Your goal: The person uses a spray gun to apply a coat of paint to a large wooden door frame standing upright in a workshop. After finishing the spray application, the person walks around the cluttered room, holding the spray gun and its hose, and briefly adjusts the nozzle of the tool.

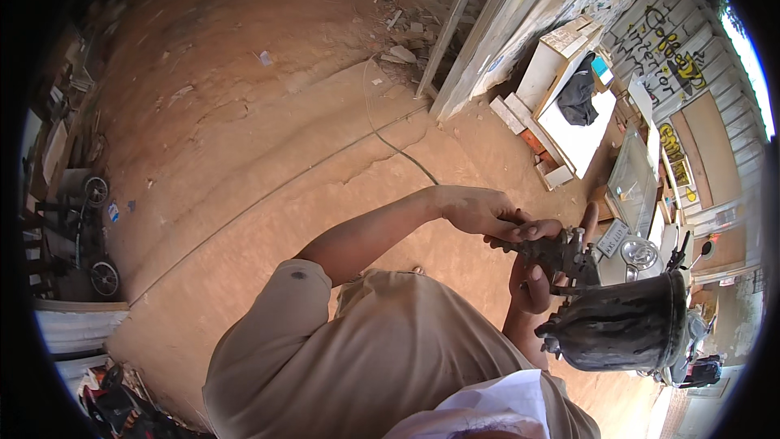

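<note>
A paint spray gun [561,256] with a dark, paint-streaked cup [621,323] is held out to the right of my body. My right hand [532,289] grips the gun's body from below, one finger sticking up beside it. From the left, my left hand [486,213] reaches across, its fingers closed on the metal part at the end of the gun opposite the cup. The fingers partly cover that end, so its small fittings cannot be made out. A thin hose [406,158] runs along the ground and passes out of sight behind my left hand.
At right stands a motorcycle with a round headlight [640,254], near a glass panel [634,179]. White boards [581,134] with a black cloth [578,91] lie beyond. Wooden posts [463,49] rise at the back. Wheels [104,278] and clutter line the left.
</note>
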Demonstrator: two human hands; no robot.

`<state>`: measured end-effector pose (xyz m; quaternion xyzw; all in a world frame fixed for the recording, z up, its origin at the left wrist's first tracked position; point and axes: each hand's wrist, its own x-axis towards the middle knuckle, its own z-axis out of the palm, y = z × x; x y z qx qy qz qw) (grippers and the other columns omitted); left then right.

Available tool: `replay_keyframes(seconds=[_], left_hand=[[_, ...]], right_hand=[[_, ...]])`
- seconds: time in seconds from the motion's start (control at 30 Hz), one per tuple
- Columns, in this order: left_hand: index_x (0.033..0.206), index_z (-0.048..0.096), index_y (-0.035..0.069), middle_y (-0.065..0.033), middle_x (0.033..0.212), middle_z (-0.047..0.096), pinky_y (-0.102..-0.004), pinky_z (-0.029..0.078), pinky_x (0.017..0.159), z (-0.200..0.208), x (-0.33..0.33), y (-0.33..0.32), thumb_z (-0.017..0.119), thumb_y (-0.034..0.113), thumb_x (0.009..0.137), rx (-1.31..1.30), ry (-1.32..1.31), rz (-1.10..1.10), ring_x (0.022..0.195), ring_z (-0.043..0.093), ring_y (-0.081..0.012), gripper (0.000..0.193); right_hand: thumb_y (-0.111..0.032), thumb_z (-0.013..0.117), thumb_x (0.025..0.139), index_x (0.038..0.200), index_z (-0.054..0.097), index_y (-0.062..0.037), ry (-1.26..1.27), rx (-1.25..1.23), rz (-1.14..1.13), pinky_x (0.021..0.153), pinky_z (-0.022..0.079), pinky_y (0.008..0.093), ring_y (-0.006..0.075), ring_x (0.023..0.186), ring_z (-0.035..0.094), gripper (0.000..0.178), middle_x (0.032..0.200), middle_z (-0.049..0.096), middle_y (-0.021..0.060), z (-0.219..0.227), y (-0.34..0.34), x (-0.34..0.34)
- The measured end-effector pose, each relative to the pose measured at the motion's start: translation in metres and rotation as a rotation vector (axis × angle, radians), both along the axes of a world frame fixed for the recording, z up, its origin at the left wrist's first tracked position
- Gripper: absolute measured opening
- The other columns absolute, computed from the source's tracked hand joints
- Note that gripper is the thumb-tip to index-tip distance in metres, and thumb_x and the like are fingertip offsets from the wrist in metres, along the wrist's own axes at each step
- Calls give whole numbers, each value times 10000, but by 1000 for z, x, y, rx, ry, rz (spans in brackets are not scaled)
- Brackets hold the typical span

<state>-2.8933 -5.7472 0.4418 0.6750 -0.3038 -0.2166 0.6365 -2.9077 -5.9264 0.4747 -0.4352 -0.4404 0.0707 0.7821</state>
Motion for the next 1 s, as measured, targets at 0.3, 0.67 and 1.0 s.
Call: replay_keyframes(seconds=[0.3, 0.67, 1.0], left_hand=[[1080, 566, 72, -74, 927, 599, -391, 483, 720, -44, -11, -63, 700, 302, 857, -124, -691, 882, 815, 593, -274, 348], [907, 573, 62, -55, 666, 562, -294, 442, 540, -22, -12, -31, 263, 519, 1040, -190, 141, 172, 586, 545, -152, 568], [1083, 591, 0, -127, 745, 619, -368, 479, 565, -53, -6, -57, 539, 222, 988, 40, -450, 751, 665, 646, -238, 247]], right_hand=[[-302, 735, 871, 1473, 236, -64, 4, -179, -453, 1025, 433, 435, 299, 1201, 552, 818, 1370, 475, 208, -4, 1, -6], [-228, 572, 970, 1473, 194, -23, 204, -284, -350, 912, 538, 403, 347, 1130, 620, 662, 1428, 388, 265, -9, 9, 20], [-289, 757, 841, 1433, 293, -5, 82, -392, -795, 1070, 370, 412, 301, 1319, 433, 804, 1382, 456, 179, -39, -21, 23]])
